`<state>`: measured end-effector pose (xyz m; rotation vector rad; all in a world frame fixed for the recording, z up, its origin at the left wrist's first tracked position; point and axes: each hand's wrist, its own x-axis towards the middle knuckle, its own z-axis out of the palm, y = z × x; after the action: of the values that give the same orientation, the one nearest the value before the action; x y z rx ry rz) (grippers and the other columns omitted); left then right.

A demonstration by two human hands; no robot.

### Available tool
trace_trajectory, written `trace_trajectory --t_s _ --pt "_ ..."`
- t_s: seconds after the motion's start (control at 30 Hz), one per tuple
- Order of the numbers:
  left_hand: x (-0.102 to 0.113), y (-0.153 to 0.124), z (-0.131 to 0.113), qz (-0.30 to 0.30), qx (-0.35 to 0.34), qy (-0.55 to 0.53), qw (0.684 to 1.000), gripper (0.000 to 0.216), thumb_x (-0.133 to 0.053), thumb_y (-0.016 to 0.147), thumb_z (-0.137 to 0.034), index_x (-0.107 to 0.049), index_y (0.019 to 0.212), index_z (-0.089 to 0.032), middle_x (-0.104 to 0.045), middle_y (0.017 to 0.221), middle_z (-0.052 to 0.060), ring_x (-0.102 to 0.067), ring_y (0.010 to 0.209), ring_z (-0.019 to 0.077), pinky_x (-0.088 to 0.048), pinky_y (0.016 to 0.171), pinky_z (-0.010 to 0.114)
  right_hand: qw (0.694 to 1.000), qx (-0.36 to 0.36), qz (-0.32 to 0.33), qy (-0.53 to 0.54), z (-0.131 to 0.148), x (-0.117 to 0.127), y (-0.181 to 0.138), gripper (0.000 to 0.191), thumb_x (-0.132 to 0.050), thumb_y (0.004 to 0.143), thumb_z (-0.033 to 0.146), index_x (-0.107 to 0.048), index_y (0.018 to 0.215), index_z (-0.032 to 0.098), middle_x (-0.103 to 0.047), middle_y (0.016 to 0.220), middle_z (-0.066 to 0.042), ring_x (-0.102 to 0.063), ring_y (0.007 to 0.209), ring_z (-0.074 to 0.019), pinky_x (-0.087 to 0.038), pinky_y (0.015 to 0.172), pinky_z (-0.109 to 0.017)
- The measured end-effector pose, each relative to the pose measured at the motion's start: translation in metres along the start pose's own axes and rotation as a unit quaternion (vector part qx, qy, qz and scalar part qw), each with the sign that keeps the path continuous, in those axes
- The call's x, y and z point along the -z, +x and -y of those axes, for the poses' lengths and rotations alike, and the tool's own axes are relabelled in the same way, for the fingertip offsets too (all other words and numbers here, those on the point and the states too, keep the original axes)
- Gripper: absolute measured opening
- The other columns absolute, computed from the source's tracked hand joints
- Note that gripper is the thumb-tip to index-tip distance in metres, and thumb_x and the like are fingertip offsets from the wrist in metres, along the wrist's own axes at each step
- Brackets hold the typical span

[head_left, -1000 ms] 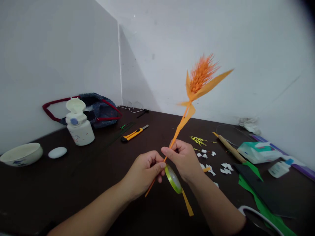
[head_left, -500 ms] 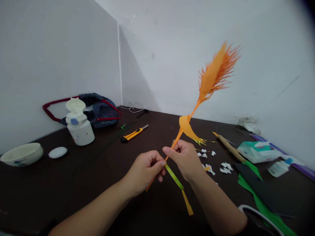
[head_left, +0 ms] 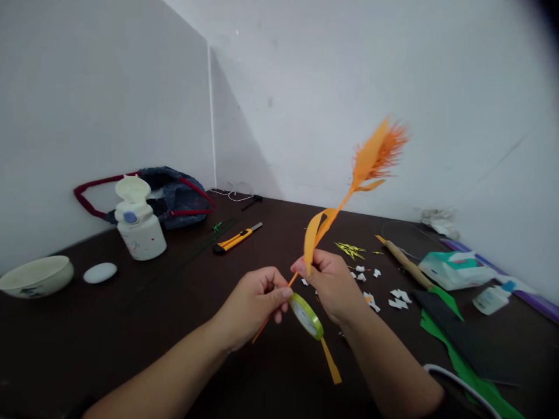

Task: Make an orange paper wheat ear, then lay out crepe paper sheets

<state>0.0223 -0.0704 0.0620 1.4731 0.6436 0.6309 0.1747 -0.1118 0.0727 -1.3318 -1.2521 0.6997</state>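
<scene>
An orange paper stalk (head_left: 343, 203) slants up to the right and ends in a fringed, ear-like head (head_left: 376, 154). Its lower part is pinched between the thumb and fingers of my left hand (head_left: 255, 305). A roll of yellow-green tape (head_left: 317, 331) hangs at those fingertips, with an orange strip (head_left: 331, 361) below it. Higher on the stalk, my right hand (head_left: 332, 285) is closed around it. A curled orange paper leaf (head_left: 311, 233) loops down from the stem to the right fingers. The stalk's bottom end shows beneath my left hand.
A utility knife (head_left: 238, 238) lies beyond my hands. To the left stand a bottle (head_left: 144, 235), a bowl (head_left: 39, 278) and a white oval object (head_left: 100, 273). White scraps (head_left: 399, 298), yellow slivers (head_left: 349, 250), green paper (head_left: 449, 343) and a glue bottle (head_left: 493, 298) lie right.
The stalk's head has dropped lower and turned. The leaf has swung from the right side to hang left, against my right fingers. The tape roll has turned from edge-on to show its side.
</scene>
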Motion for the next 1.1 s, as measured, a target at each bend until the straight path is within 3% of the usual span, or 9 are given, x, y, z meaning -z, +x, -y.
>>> trace_trajectory --t_s 0.2,0.43,0.67,0.87,1.1 --pt "-0.002 0.001 0.003 -0.004 -0.012 0.042 0.999 0.019 -0.058 0.076 -0.029 -0.047 0.065 -0.017 -0.055 0.056 -0.005 -0.050 0.045 0.0077 -0.037 0.048 0.021 0.999 0.014 -0.040 -0.021 -0.001 -0.003 0.000 0.026 -0.063 0.071 0.030 -0.046 0.054 0.020 -0.038 0.049 0.007 -0.033 0.048 -0.0088 -0.030 0.047 -0.025" --pt "-0.004 0.001 0.010 0.015 -0.033 0.075 0.997 0.017 -0.056 0.077 -0.024 -0.046 0.064 -0.018 -0.053 0.056 -0.005 -0.050 0.048 0.0090 -0.040 0.048 0.022 0.996 0.016 -0.087 -0.008 0.000 -0.004 0.001 0.034 -0.067 0.068 0.033 -0.040 0.051 0.021 -0.036 0.048 0.007 -0.033 0.047 -0.0085 -0.029 0.046 -0.025" --pt "0.002 0.002 0.003 0.061 -0.025 0.034 0.997 0.020 -0.066 0.067 -0.020 -0.046 0.070 -0.018 -0.052 0.061 -0.006 -0.048 0.052 0.0084 -0.039 0.051 0.022 0.997 0.027 -0.071 -0.021 0.007 0.003 0.001 0.026 -0.065 0.069 0.029 -0.046 0.054 0.020 -0.041 0.051 0.006 -0.036 0.050 -0.0099 -0.031 0.049 -0.026" --pt "0.008 0.004 -0.002 -0.012 -0.099 0.067 0.993 0.015 -0.059 0.077 -0.030 -0.054 0.074 -0.016 -0.050 0.068 -0.003 -0.045 0.063 0.0108 -0.036 0.059 0.024 0.996 0.036 -0.078 -0.012 0.009 0.003 0.002 0.029 -0.066 0.067 0.027 -0.042 0.051 0.020 -0.036 0.050 0.007 -0.032 0.050 -0.0092 -0.029 0.048 -0.025" --pt "-0.001 0.005 -0.001 -0.044 -0.114 0.107 0.987 0.013 -0.060 0.075 -0.028 -0.057 0.071 -0.015 -0.052 0.066 -0.002 -0.045 0.063 0.0120 -0.037 0.061 0.025 0.994 0.041 -0.101 -0.018 0.004 -0.002 0.003 0.032 -0.068 0.067 0.030 -0.043 0.050 0.019 -0.038 0.047 0.008 -0.033 0.047 -0.0085 -0.028 0.045 -0.024"
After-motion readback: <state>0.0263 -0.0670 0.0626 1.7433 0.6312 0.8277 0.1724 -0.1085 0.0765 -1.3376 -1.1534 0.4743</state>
